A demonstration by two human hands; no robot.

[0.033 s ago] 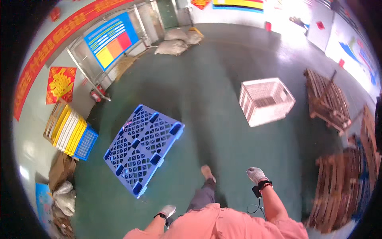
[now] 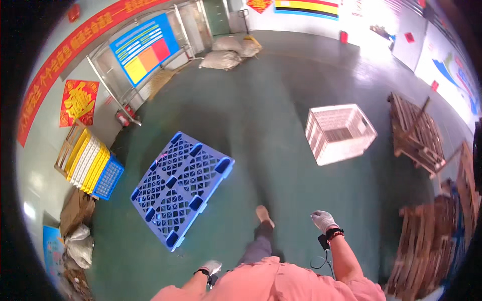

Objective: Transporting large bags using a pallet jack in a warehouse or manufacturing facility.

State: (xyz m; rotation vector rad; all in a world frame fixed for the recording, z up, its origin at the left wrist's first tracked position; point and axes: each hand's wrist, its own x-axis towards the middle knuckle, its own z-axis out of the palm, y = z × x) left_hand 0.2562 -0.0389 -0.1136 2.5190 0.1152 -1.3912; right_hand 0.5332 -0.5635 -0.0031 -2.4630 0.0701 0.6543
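Observation:
My right hand [image 2: 323, 219], in a white striped glove with a dark band and red beads at the wrist, hangs in the air with its fingers curled and nothing seen in them. A small black device [image 2: 324, 242] with a thin cable hangs by that wrist. Low by my body is my left hand [image 2: 213, 266], gloved in white too; its fingers are too small and partly hidden to read. Neither hand touches the blue plastic pallet [image 2: 170, 181] on the floor to the left, or the pale slatted crate [image 2: 346, 148] ahead to the right.
Stacked yellow, white and blue crates [image 2: 95, 168] stand along the left wall, with pale sacks [image 2: 80, 246] below them. More sacks [image 2: 221, 59] lie at the far wall. Wooden pallets [image 2: 416, 130] and a taller pallet pile [image 2: 416, 246] line the right side. One foot [image 2: 264, 214] is forward on the green floor.
The view has shifted slightly, so the pale crate sits a little lower and further right. Both hands keep nearly the same place and pose.

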